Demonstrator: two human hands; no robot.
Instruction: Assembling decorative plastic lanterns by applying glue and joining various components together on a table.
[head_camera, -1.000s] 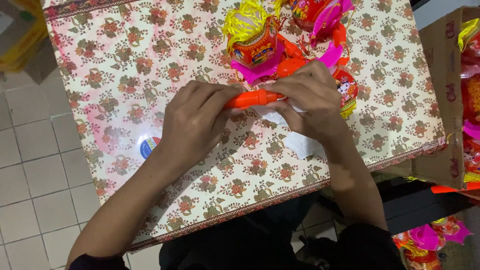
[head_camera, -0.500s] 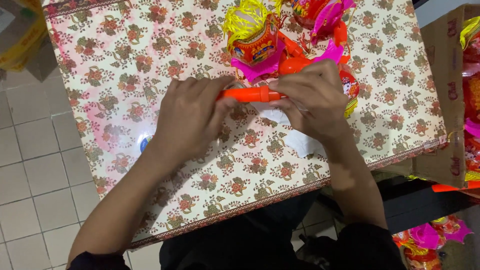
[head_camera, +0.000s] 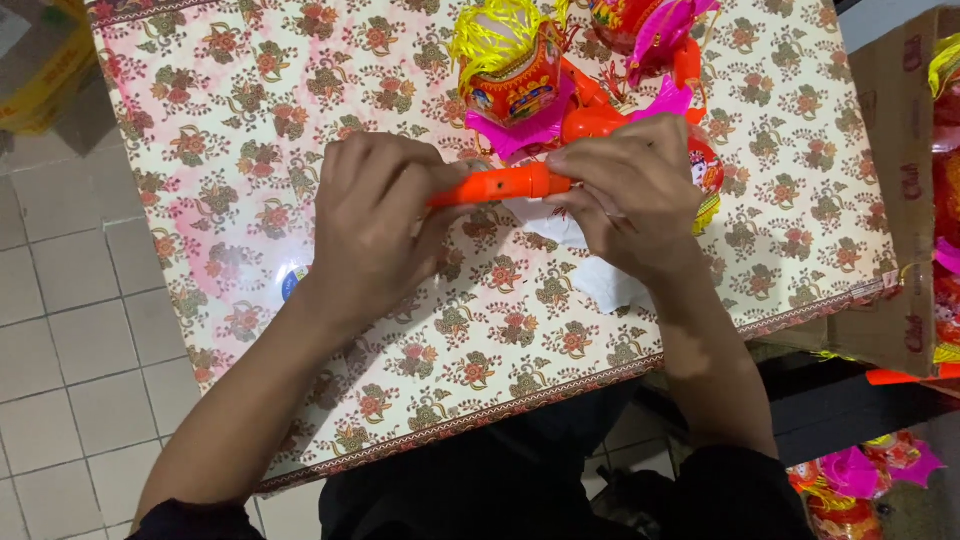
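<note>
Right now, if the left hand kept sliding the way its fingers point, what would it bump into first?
Probably the right hand, which grips the other end of the orange stick that the left hand holds. Depth is hard to judge.

head view | looks steeply down, close | floral table (head_camera: 250, 120) fills frame, tiled floor (head_camera: 70, 350) left

Two hands (head_camera: 375, 225) (head_camera: 630, 195) meet on one orange plastic handle (head_camera: 500, 185) above a single floral tabletop (head_camera: 250, 110) — behind them, two red-and-pink toy lanterns (head_camera: 510, 75) (head_camera: 650, 30), one sheet of white paper (head_camera: 610, 285), and one cardboard box (head_camera: 895, 150) at the edge.
</note>
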